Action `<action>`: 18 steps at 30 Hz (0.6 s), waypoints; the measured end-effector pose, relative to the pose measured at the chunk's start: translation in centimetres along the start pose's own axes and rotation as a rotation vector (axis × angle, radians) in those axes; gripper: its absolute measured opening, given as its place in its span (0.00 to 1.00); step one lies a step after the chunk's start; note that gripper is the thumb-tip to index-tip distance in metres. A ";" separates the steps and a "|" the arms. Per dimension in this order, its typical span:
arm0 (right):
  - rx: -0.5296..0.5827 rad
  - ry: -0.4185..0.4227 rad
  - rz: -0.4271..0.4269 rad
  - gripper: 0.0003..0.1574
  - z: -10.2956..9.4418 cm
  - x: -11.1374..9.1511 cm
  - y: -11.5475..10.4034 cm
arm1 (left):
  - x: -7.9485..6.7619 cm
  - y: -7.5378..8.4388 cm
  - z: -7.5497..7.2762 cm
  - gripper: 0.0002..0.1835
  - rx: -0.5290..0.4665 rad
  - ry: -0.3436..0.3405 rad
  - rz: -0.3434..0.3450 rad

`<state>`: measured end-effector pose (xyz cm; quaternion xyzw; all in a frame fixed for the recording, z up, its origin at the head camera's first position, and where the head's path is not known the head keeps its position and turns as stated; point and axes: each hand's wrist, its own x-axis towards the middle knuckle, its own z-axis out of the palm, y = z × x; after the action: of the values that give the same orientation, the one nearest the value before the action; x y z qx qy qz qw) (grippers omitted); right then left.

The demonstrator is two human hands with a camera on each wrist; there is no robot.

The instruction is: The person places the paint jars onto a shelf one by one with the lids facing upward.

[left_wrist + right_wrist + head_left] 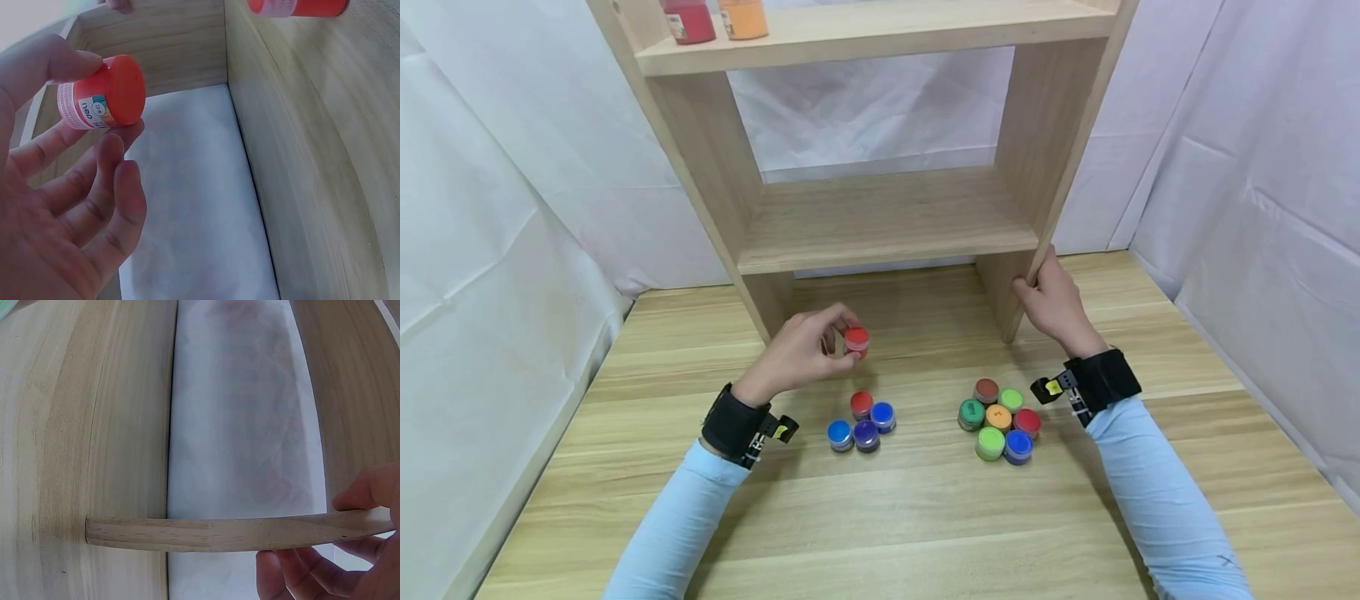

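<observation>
Just before the wooden shelf [887,212]: red jar [92,103], pinched between thumb and fingers of my left hand [808,346]. My right hand [1056,308] grips the shelf's right upright [1002,292]. Jar probably light, stiff, slightly slippery; best held round its sides.

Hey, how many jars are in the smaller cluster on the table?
4: a red jar at the back, a deeper blue jar at the right, a purple jar in front and a lighter blue jar at the left. None seems hidden.
</observation>
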<state>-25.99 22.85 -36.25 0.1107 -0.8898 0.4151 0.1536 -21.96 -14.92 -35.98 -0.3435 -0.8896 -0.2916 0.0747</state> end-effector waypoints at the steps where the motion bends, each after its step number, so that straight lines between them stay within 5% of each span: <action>1: 0.001 -0.001 0.000 0.39 0.0 0.0 0.0 | 0.0 0.1 0.0 0.20 -0.001 0.001 0.000; 18: 0.009 0.011 -0.012 0.39 -0.1 -0.1 0.0 | 0.2 0.8 -1.0 0.19 0.055 0.153 0.017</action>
<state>-25.84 22.99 -36.23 0.1145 -0.8864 0.4187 0.1608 -21.64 -14.84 -34.73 -0.3259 -0.8860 -0.2917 0.1542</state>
